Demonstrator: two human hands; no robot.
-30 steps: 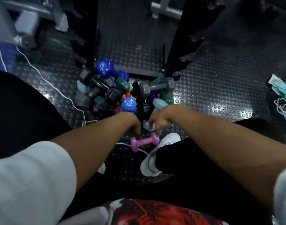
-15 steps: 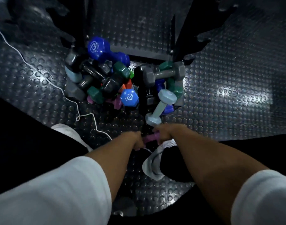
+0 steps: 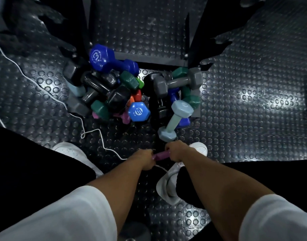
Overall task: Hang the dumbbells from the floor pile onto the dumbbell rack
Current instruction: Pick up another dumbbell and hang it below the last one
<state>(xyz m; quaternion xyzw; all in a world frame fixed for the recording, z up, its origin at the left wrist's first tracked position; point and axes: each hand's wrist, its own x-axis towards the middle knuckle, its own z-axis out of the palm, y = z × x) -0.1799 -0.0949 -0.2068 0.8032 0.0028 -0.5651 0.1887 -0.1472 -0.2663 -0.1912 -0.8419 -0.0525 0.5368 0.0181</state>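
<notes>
Dumbbell (image 3: 161, 155), the small purple one, sits low near the floor, just in front of the pile (image 3: 131, 94). Both hands, left (image 3: 145, 160) and right (image 3: 174, 152), wrap its 2 ends. It looks light and hard; the middle bar is best to hold.

1. We see the floor (image 3: 236, 84) as dark rubber with raised round studs, shiny where light strikes it.
2. On that floor, the blue dumbbell (image 3: 111, 61) looks coated in smooth, glossy vinyl.
3. Right of it, the grey dumbbell (image 3: 178, 82) has a duller, matt coating.
4. Nearer us, the pale blue dumbbell (image 3: 175, 119) looks smooth, with a soft sheen.
5. The purple dumbbell (image 3: 160, 156) appears matt.
6. Left of it, the white cord (image 3: 62, 103) looks thin and smooth.
7. Our sleeves (image 3: 62, 214) are white cloth.
</notes>
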